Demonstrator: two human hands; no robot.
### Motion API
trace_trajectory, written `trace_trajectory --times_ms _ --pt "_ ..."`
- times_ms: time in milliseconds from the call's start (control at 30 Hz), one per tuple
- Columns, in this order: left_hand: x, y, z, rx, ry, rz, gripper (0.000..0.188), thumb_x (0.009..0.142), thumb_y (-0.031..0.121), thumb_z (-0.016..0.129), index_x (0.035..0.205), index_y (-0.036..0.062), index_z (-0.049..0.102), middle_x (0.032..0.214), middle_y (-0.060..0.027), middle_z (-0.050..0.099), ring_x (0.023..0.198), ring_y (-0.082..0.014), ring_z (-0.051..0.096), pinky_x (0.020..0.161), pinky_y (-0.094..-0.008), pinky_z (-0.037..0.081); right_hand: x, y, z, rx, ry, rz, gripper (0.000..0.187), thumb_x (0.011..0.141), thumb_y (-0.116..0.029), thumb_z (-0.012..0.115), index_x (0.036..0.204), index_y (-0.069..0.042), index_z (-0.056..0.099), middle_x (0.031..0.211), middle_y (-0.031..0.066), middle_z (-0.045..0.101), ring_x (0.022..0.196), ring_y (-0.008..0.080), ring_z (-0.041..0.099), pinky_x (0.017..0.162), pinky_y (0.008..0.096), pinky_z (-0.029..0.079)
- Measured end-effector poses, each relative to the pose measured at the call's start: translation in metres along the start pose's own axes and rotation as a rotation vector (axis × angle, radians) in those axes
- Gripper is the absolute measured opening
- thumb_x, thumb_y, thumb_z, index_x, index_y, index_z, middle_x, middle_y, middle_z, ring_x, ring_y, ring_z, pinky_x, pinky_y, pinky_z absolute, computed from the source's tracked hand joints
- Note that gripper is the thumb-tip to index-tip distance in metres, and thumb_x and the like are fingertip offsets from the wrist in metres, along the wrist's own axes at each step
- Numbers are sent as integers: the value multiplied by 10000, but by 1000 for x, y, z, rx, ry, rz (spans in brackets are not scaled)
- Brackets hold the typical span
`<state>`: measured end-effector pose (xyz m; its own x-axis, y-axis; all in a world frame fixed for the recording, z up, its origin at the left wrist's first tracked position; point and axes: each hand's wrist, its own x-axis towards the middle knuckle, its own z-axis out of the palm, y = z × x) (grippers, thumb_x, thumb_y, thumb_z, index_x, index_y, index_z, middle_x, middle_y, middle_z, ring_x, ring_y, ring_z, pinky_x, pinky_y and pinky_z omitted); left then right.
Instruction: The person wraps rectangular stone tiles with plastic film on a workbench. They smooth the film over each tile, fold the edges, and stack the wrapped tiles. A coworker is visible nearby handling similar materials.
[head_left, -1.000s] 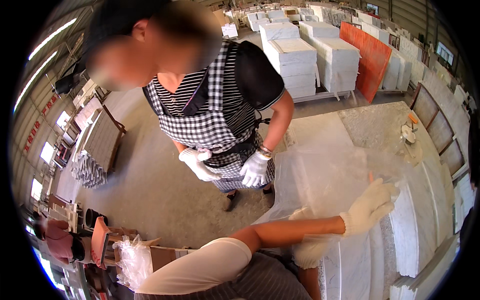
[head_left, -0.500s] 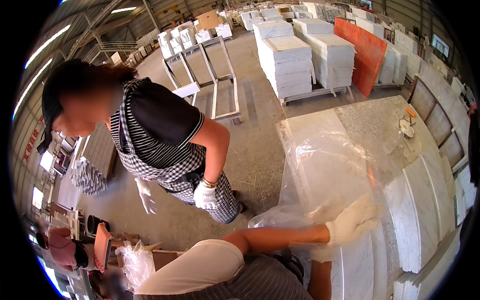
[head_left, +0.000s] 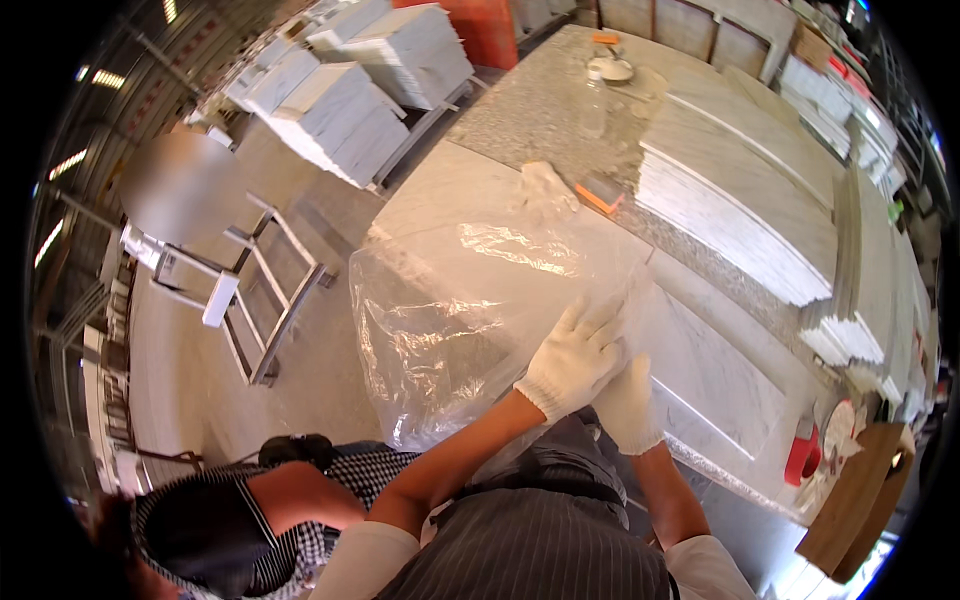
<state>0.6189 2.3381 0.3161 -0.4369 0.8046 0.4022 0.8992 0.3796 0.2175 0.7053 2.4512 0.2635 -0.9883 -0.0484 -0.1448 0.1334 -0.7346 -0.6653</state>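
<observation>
A clear plastic sheet [head_left: 430, 345] covers part of a pale marble slab [head_left: 440, 190] and hangs over its left edge. My left hand [head_left: 578, 350], in a white knitted glove, lies on the sheet with its fingers extended and slightly apart. Close beside it, lower right, is my gloved right hand [head_left: 630, 405] at the near end of the sheet; its fingers are partly hidden, so their grip does not show. Beyond the hands, a crumpled whitish cloth or glove [head_left: 545, 190] rests on the slab, next to an orange-edged tool [head_left: 600, 197].
Stacked marble slabs [head_left: 735, 220] stand to the right. A clear bottle [head_left: 593, 105] is at the table's far part, a red tape roll [head_left: 802, 455] near the right corner. A co-worker in a checked apron [head_left: 370, 475] is at lower left, a metal frame [head_left: 265, 290] beyond.
The view has swung rightward, and the co-worker now appears at the lower left. My left hand, blurred and reaching right before, now lies on the sheet; my right hand has come into clearer view.
</observation>
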Motion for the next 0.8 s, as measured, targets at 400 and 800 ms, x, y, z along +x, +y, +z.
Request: trace_trajectory --times_ms 400,800 --pt "-2 66 47 -283 -265 317 263 816 245 632 1018 78 643 1200 -74 580 1208 -257 501 1084 -468 352 -57 -15 -73 188 602 -219 273 987 -214 570 1196 -39 578 1018 72 643 917 189 619 778 314 528" --pt "-10 99 75 -826 -478 274 225 854 166 681 1043 65 614 1191 -124 624 1076 -330 579 947 -450 435 -156 -18 -123 -232 1088 -300 496 979 -171 528 1455 -69 427 787 -3 586 618 50 479 566 201 411"
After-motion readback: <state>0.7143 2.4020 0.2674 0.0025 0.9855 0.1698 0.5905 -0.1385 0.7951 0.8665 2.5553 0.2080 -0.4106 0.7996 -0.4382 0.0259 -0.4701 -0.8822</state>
